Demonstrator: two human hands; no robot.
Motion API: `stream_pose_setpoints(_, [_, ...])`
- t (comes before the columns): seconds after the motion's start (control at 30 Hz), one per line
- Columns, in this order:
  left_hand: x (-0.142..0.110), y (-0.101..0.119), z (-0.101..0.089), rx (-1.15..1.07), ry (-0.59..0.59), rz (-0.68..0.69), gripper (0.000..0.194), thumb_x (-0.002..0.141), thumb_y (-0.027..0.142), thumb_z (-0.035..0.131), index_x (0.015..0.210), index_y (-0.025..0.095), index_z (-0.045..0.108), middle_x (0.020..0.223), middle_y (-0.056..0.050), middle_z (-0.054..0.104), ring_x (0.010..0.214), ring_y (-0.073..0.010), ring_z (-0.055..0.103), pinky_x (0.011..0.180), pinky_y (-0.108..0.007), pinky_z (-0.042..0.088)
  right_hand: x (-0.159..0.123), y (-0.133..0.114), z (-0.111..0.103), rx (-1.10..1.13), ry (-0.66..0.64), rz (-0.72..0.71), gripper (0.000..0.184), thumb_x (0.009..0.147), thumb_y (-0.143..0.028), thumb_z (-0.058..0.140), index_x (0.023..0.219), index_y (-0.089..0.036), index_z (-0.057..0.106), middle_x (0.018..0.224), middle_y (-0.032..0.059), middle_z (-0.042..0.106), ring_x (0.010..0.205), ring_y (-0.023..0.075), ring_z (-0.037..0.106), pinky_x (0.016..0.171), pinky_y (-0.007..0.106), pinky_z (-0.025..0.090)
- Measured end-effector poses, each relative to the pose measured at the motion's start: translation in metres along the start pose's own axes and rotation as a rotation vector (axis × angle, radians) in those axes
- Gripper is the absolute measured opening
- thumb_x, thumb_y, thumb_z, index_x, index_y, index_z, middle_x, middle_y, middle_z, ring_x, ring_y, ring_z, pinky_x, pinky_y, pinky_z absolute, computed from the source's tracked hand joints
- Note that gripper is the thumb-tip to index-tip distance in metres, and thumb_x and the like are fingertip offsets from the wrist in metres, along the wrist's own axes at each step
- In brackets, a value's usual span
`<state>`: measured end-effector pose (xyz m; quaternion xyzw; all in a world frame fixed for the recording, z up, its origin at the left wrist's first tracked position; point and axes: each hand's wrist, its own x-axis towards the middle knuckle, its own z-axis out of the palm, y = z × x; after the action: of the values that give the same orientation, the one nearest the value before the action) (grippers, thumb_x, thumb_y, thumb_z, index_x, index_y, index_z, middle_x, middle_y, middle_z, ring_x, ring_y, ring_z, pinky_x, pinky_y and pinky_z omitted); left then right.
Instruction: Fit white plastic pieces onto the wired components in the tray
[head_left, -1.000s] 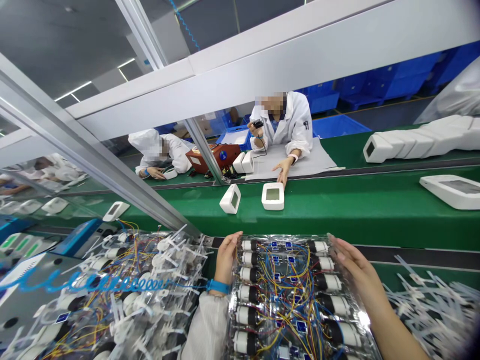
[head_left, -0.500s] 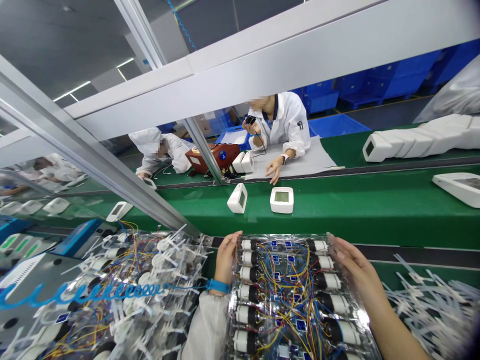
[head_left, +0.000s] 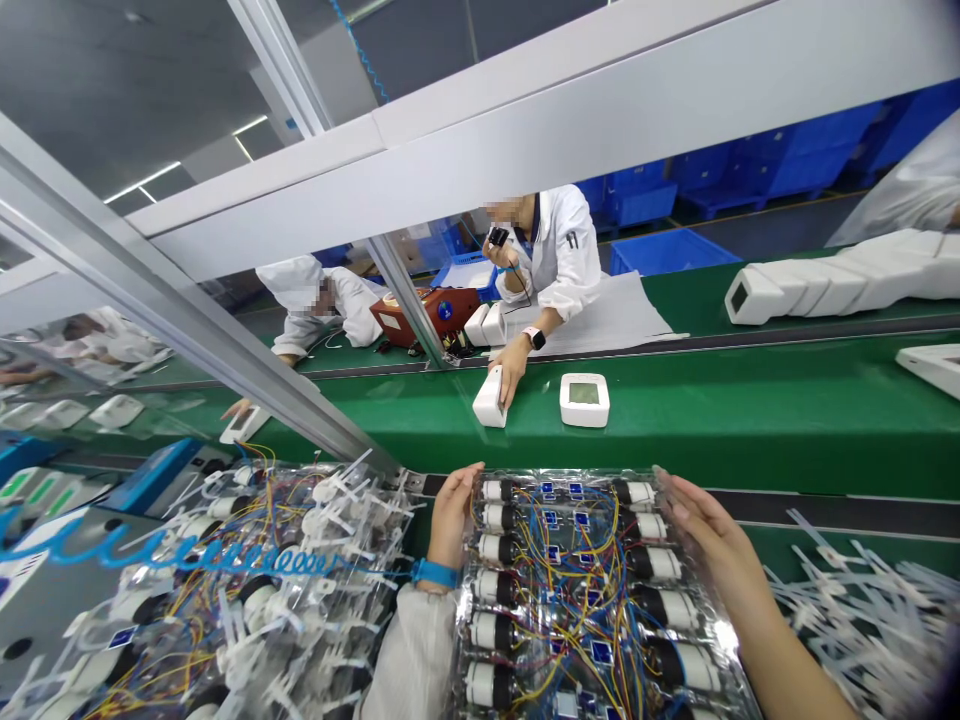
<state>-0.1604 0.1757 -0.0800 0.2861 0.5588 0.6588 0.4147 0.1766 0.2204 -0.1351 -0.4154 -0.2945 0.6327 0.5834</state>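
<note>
Between my two hands lies a clear plastic tray (head_left: 562,478) filled with black-and-white cylindrical parts (head_left: 495,632), coloured wires and small blue circuit boards. My left hand (head_left: 451,520) grips its far left edge, a blue wrist strap (head_left: 436,573) around the wrist. On the far right corner, my right hand (head_left: 709,525) is closed with the thumb along the rim. Just left of this tray is a heap of similar wired parts with white tubes (head_left: 300,590), lying in clear plastic.
A green conveyor (head_left: 675,400) passes beyond the tray, carrying white boxy devices with screens (head_left: 584,400). Across it, a co-worker's hand (head_left: 514,368) holds one device. Loose white tubes (head_left: 877,610) lie at right. A metal post (head_left: 187,290) slants across the left; a blue coiled cord (head_left: 225,555) stretches to my wrist.
Devices on the conveyor have shifted right. The co-worker opposite has reached forward and taken hold of one; another hand touches a device at left. My hands and the tray have stayed put.
</note>
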Motion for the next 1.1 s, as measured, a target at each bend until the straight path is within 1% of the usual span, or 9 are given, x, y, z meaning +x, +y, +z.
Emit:
stream_pose_setpoints(0.13, [-0.0004, -0.0001, 0.0001, -0.001, 0.0, -0.002, 0.037, 0.074, 0.049, 0.084, 0.09, 0.018, 0.074, 0.125, -0.011, 0.072, 0.113, -0.0268, 0.067, 0.103, -0.038, 0.046, 0.0002, 0.0011, -0.0019, -0.014, -0.009, 0.001, 0.047, 0.071, -0.05, 0.09, 0.112, -0.034, 0.075, 0.14, 0.0051, 0.064, 0.142, 0.035, 0.043, 0.121, 0.052, 0.028])
stream_pose_setpoints(0.33, [-0.0002, -0.0004, -0.0002, 0.004, 0.001, 0.005, 0.037, 0.074, 0.049, 0.083, 0.091, 0.017, 0.074, 0.126, -0.012, 0.071, 0.112, -0.0267, 0.067, 0.101, -0.038, 0.047, 0.0006, 0.0019, -0.0022, 0.005, -0.011, 0.004, 0.048, 0.07, -0.049, 0.092, 0.113, -0.033, 0.075, 0.14, 0.0052, 0.064, 0.143, 0.0352, 0.042, 0.123, 0.052, 0.025])
stream_pose_setpoints(0.67, [0.0002, -0.0009, 0.0003, -0.002, 0.006, 0.006, 0.038, 0.072, 0.049, 0.084, 0.09, 0.017, 0.074, 0.124, -0.012, 0.072, 0.112, -0.0269, 0.067, 0.101, -0.038, 0.047, -0.0015, 0.0016, -0.0033, -0.02, -0.026, -0.013, 0.044, 0.076, -0.048, 0.088, 0.115, -0.034, 0.074, 0.14, 0.0044, 0.064, 0.143, 0.0342, 0.043, 0.122, 0.052, 0.027])
stream_pose_setpoints(0.93, [0.0009, -0.0024, -0.0006, -0.01, 0.006, 0.005, 0.037, 0.073, 0.049, 0.084, 0.09, 0.018, 0.074, 0.124, -0.012, 0.072, 0.111, -0.0268, 0.067, 0.101, -0.039, 0.048, 0.0007, 0.004, -0.0032, 0.008, -0.021, -0.009, 0.045, 0.074, -0.047, 0.09, 0.114, -0.033, 0.075, 0.139, 0.0045, 0.065, 0.143, 0.0346, 0.043, 0.123, 0.053, 0.024])
stream_pose_setpoints(1.1, [0.0003, -0.0018, -0.0007, -0.01, 0.002, 0.005, 0.037, 0.073, 0.048, 0.084, 0.09, 0.017, 0.074, 0.124, -0.011, 0.072, 0.11, -0.0261, 0.067, 0.099, -0.037, 0.048, 0.0001, 0.003, -0.0037, -0.001, -0.015, -0.007, 0.046, 0.073, -0.048, 0.09, 0.114, -0.034, 0.075, 0.14, 0.0043, 0.064, 0.143, 0.0343, 0.043, 0.123, 0.052, 0.025])
